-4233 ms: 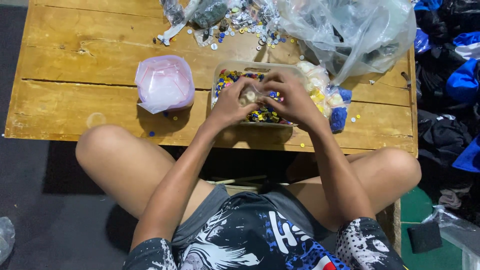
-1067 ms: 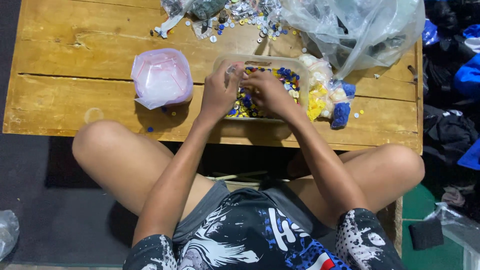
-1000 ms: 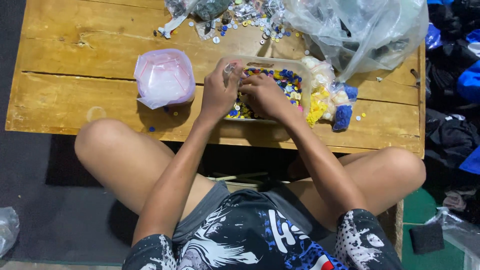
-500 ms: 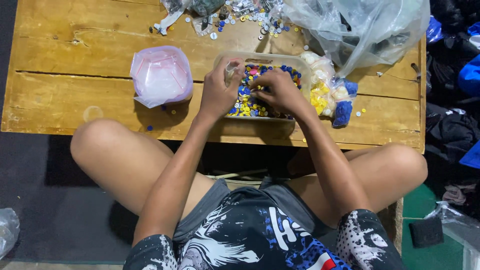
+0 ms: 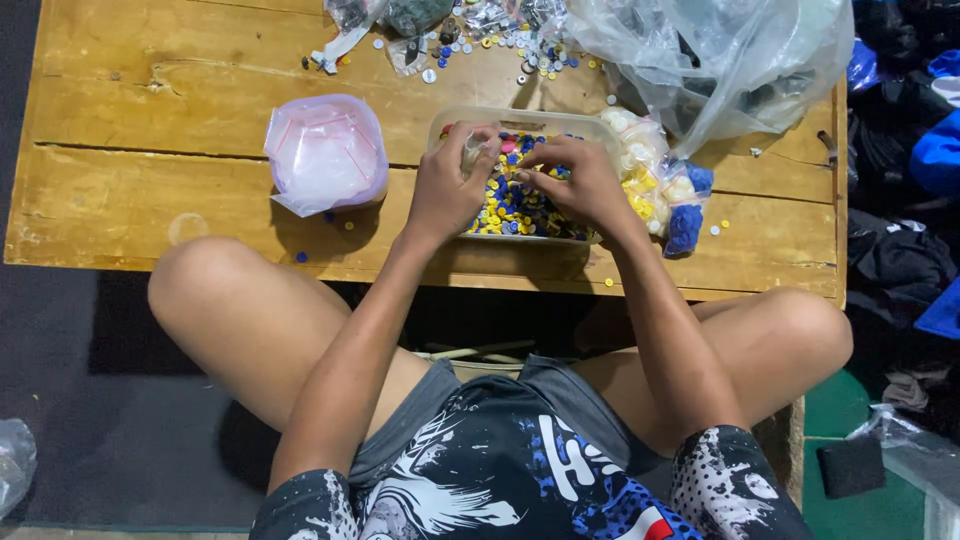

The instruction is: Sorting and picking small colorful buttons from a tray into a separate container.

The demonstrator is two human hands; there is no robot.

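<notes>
A clear rectangular container (image 5: 520, 119) stands near the front edge of a low wooden table (image 5: 150, 190). It is full of small coloured buttons (image 5: 510, 205), mostly blue and yellow. My left hand (image 5: 447, 182) hovers over the container's left side and pinches a small clear plastic bag (image 5: 472, 150). My right hand (image 5: 578, 185) rests over the container's right half, fingertips bent down into the buttons. Whether it pinches one I cannot tell.
A pink bowl lined with a clear bag (image 5: 325, 152) sits left of the container. Small filled bags of yellow, white and blue buttons (image 5: 668, 190) lie to its right. A large crumpled plastic bag (image 5: 720, 55) and loose scattered buttons (image 5: 500, 40) occupy the table's far side.
My hands stayed over the container throughout. The left hand lifted toward the container's far left corner with the small bag; the right hand's fingers shifted slightly among the buttons.
</notes>
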